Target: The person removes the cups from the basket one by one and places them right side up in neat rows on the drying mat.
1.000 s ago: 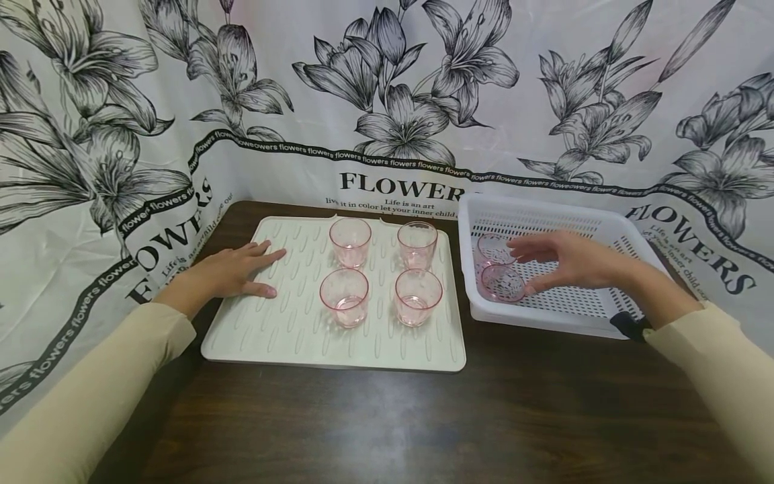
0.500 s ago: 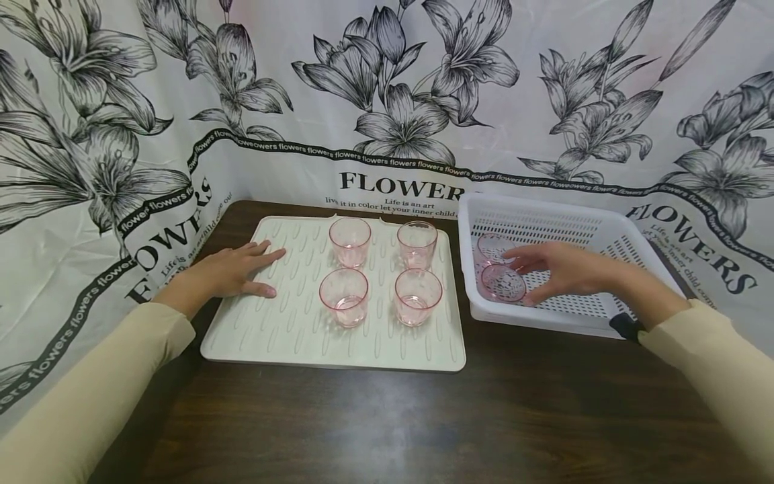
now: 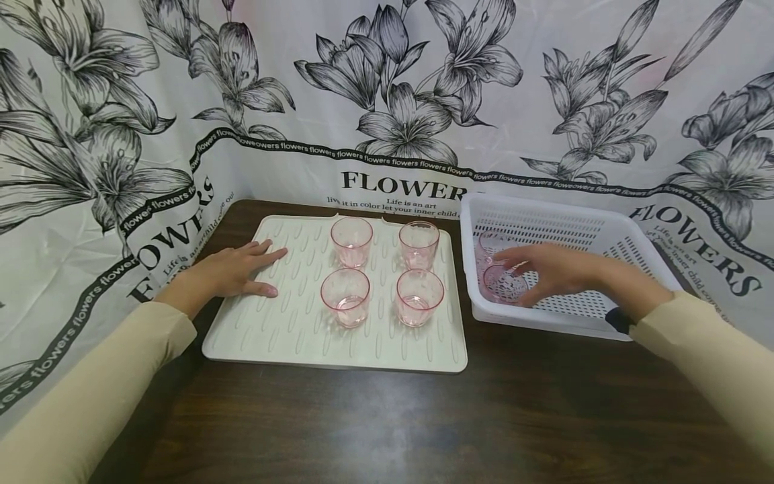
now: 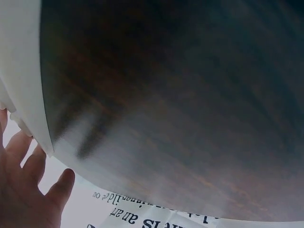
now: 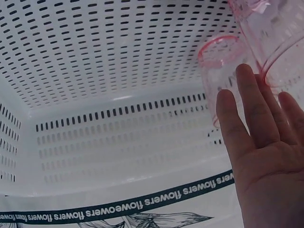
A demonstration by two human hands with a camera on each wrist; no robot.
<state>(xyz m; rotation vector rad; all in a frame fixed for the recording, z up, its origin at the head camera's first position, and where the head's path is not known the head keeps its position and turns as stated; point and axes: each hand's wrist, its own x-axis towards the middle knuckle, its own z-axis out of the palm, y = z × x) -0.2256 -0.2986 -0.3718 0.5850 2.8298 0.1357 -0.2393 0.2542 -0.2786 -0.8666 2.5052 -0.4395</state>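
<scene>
My left hand rests with its fingers spread on the left edge of the white ridged drying mat. Toward the mat's right side stand several clear pink-rimmed glasses, upright in two rows. Over at the right, my right hand reaches down into the white basket. Its fingers lie over the rim of the front glass, the thumb by that glass's right side. A second glass stands just behind it; in the right wrist view, the extended fingertips overlap both glasses.
The white perforated basket stands beside the mat's right edge on a dark wooden table. A flower-printed white cloth hangs behind and at the sides. The basket's raised walls surround the right hand.
My right hand has moved a little to the left, its fingers now over the front glass in the basket. The left hand stays put, and the glasses on the mat have not moved.
</scene>
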